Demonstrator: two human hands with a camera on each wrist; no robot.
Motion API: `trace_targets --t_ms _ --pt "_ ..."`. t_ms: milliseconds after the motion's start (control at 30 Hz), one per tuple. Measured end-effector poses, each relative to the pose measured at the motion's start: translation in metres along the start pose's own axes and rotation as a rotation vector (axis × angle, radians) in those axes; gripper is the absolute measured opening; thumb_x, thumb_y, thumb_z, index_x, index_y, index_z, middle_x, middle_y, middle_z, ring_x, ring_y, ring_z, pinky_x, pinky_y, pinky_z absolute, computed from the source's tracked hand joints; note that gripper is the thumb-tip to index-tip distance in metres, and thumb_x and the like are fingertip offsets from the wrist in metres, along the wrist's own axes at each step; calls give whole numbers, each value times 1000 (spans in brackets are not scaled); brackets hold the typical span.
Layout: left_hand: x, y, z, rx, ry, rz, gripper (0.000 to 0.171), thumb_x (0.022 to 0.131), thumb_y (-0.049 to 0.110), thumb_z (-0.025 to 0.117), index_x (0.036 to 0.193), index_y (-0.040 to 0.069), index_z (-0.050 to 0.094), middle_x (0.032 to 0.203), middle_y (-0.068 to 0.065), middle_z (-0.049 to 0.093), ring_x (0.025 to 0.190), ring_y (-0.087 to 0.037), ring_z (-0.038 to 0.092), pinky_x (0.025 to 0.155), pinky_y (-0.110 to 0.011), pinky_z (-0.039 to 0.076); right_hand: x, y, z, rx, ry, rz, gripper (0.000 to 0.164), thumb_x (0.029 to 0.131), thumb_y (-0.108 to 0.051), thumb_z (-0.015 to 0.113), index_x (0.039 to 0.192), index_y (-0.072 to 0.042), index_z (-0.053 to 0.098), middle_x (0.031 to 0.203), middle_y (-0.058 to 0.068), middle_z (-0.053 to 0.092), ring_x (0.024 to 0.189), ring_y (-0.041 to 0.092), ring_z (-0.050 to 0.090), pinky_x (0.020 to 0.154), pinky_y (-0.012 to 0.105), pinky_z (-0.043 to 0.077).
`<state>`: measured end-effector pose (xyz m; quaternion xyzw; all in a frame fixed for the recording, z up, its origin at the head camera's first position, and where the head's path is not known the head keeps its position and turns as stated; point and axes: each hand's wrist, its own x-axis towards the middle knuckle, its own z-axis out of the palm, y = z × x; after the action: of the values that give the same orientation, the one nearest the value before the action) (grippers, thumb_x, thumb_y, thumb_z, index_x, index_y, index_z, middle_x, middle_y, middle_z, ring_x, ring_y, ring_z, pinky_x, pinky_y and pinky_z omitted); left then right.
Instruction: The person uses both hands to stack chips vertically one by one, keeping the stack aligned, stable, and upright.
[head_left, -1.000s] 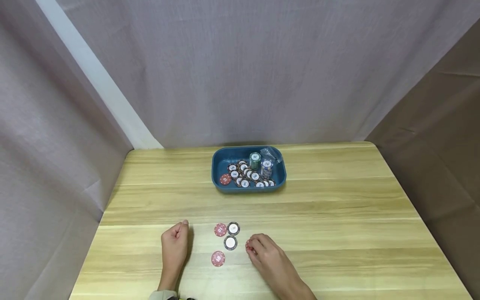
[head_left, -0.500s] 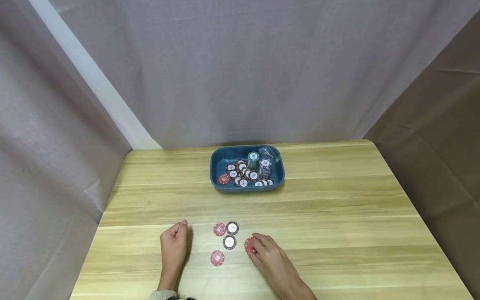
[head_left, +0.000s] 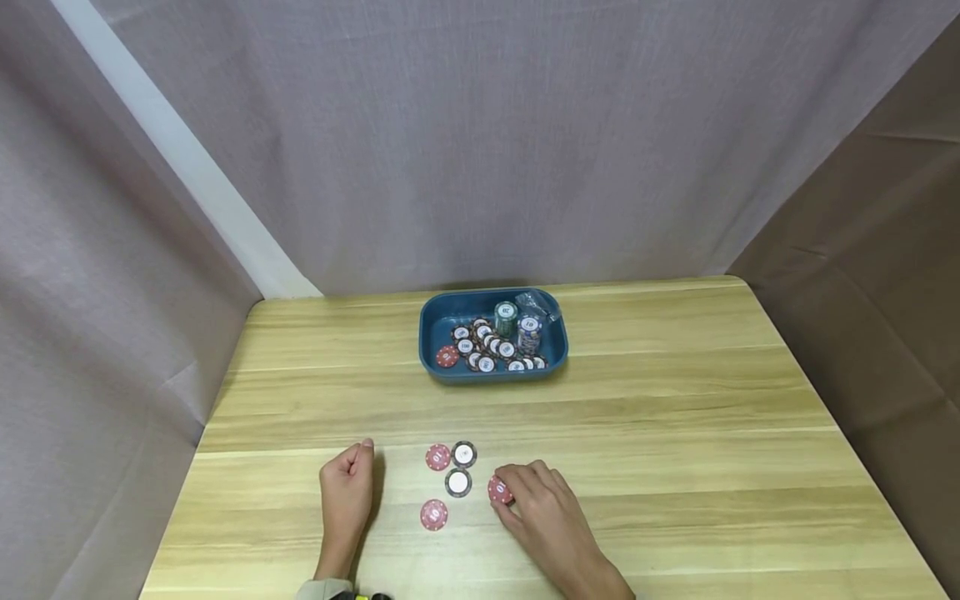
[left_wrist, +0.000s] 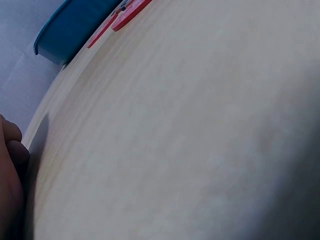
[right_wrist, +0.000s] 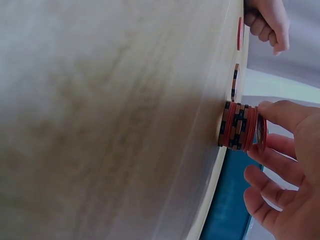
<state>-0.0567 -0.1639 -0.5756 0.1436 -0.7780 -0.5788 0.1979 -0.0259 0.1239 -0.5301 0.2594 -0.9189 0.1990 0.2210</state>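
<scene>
My right hand (head_left: 546, 510) pinches a red poker chip (head_left: 498, 490) between thumb and fingertips. In the right wrist view that chip (right_wrist: 262, 133) leans slightly on top of a short stack of black and red poker chips (right_wrist: 237, 126); its other fingers stay loosely bent. To the left of the stack lie two black-rimmed poker chips (head_left: 458, 482) and two red poker chips (head_left: 433, 515), flat on the table. My left hand (head_left: 348, 490) rests on the table as a fist, thumb on top, apart from the chips.
Behind the hands stands a blue tray (head_left: 428, 332) with loose black-rimmed chips, one red chip, a green chip stack (head_left: 506, 318), a blue-and-white chip stack (head_left: 528, 336) and clear plastic wrap. Grey curtains (head_left: 480, 150) close off the wooden table (head_left: 675, 400).
The right fingers have shifted on the red chip, so more of its face and number show. The left hand and the loose chips have stayed in place.
</scene>
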Motion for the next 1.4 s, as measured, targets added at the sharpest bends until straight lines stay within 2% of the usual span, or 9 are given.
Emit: trace_targets --t_ms 267,467,667,767,867,1033,1200,1300,1400 --pt "0 2 -1 -21 -13 12 59 103 6 64 55 7 29 50 15 25 49 -3 22 46 -20 19 -1 0 0 -21 -20 10 28 82 -24 89 104 -16 74 102 -6 76 89 12 64 75 30 49" --pt "-2 1 -1 -28 -21 -4 58 103 6 64 56 6 29 49 14 26 48 -3 22 46 -19 19 -4 -1 -1 -38 -64 37 28 84 -26 88 106 -17 74 104 -6 76 91 12 64 75 30 49" --pt "-8 0 -1 -20 -40 -47 59 103 4 62 55 5 28 47 14 25 45 -1 22 45 -18 18 -10 -2 -4 -59 -147 82 43 81 -36 90 114 -15 73 109 -3 73 97 15 64 80 34 51" --pt "-7 5 0 -10 -33 -45 59 103 2 61 56 4 27 49 13 24 46 3 21 46 -17 17 -6 -3 -7 -58 -190 106 49 81 -41 89 118 -15 71 113 -3 71 102 16 63 84 36 51" --pt "-6 19 -1 -13 -18 -21 58 103 0 60 56 2 26 51 12 23 47 6 19 47 -18 16 3 -6 -11 -35 -219 107 51 82 -41 89 121 -15 70 116 -2 70 107 18 61 87 36 50" --pt "-6 37 -2 -14 -21 -26 57 102 -1 60 56 2 27 51 12 24 47 6 19 47 -18 17 18 -15 -18 11 -287 65 51 85 -38 88 125 -13 69 122 0 66 112 20 59 88 37 48" --pt "-10 40 -4 2 -23 -49 56 101 -2 59 56 2 27 50 14 24 46 5 18 46 -18 17 27 -32 -21 34 -371 -8 52 91 -34 85 132 -9 67 128 4 65 116 20 58 98 35 51" --pt "-10 39 -5 1 -22 -50 57 102 -2 60 56 2 26 49 14 23 46 5 18 47 -17 17 32 -45 -19 27 -379 -72 47 91 -29 85 129 -9 67 126 4 64 113 18 60 97 32 53" --pt "-9 39 -7 3 -35 -49 57 103 0 60 57 1 26 50 14 23 46 5 19 46 -16 16 38 -60 -14 -32 -372 -159 40 90 -24 85 124 -10 68 120 2 64 109 15 62 93 26 54"
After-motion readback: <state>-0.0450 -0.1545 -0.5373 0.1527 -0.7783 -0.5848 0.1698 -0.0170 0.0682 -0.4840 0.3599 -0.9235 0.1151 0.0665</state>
